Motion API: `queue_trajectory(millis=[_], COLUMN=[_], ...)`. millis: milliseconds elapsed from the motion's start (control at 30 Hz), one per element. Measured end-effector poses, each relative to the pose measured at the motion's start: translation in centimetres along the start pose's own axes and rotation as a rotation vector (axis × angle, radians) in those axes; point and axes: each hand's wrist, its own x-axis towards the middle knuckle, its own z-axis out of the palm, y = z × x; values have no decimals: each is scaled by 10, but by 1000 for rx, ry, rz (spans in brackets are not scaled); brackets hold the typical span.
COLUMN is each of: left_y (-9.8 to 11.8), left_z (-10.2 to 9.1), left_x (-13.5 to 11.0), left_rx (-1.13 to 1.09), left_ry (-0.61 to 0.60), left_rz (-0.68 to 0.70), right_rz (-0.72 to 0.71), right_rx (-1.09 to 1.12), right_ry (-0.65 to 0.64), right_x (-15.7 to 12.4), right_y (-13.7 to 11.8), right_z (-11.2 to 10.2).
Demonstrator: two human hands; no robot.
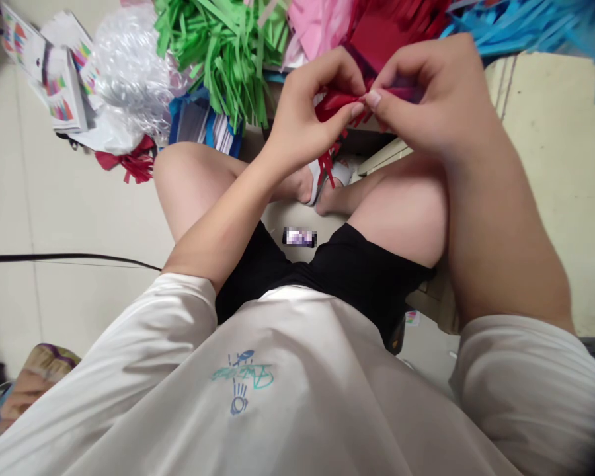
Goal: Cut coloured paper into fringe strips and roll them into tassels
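Thumb and fingers of my left hand (317, 99) are pinched on a red paper tassel (333, 100), just above and beyond my knees. My right hand (431, 92) pinches the same tassel from the other side, its thumb tip almost meeting the left one. Thin red strips hang below the fingers toward my feet. Part of the tassel is hidden behind both hands. Directly behind them lies a pile of dark red fringed paper (396, 30), with pink paper (320, 26) beside it.
Green fringed paper (218, 53) hangs over the edge at the upper left; blue fringe (530, 26) lies upper right. Clear plastic bags (129, 73), printed packets (62, 92) and a red tassel (129, 160) are at the left. A pale yellow panel (555, 185) stands right. A black cable (69, 258) crosses the floor.
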Motion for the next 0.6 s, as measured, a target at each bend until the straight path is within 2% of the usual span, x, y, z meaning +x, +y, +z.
queue_trajectory(millis=[333,600], left_y=[-15,-4], left_z=[-1,-3], left_x=[-1,0], left_rx=[-23,17], left_ry=[-69,-52], left_rz=[-27,-19], right_rz=[7,6], right_rx=[58,82], right_ry=[-15,-17], right_x=[0,-1], right_y=[2,-2], right_z=[2,3])
